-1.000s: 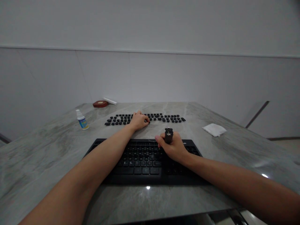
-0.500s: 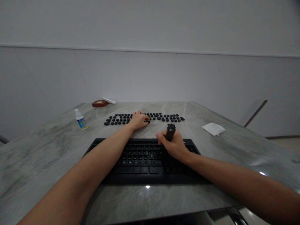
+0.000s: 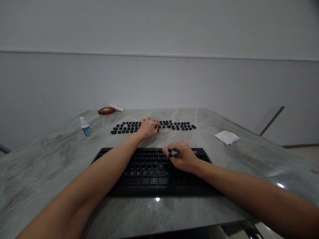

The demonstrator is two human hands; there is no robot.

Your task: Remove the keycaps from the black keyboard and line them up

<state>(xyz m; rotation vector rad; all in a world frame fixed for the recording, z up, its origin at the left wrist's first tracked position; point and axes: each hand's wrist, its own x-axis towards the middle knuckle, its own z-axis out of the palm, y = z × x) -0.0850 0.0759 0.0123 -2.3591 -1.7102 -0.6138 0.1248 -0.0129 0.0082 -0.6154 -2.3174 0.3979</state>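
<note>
Right hand (image 3: pixel 183 156) clamped round a stubby dark tool (image 3: pixel 173 153) over the long black plastic keyboard (image 3: pixel 154 190); left hand (image 3: pixel 149 128) lay among small black plastic keycaps (image 3: pixel 173 127) beyond, grip unclear from where I stood; keycaps looked light, stiff, best pinched sidewise

A pale grey wall (image 3: pixel 159 30) fills the background, crossed by a thin, nearly level ledge (image 3: pixel 159 56). Fine seams divide the panels (image 3: pixel 164 83) below it. The surface (image 3: pixel 249 179) is grey, marble-like and veined, its far edge near the wall. At right, a dark skirting (image 3: pixel 301 146) meets beige floor (image 3: pixel 307 152). Light is dim, with small bright reflections (image 3: pixel 280 185) on the surface.
</note>
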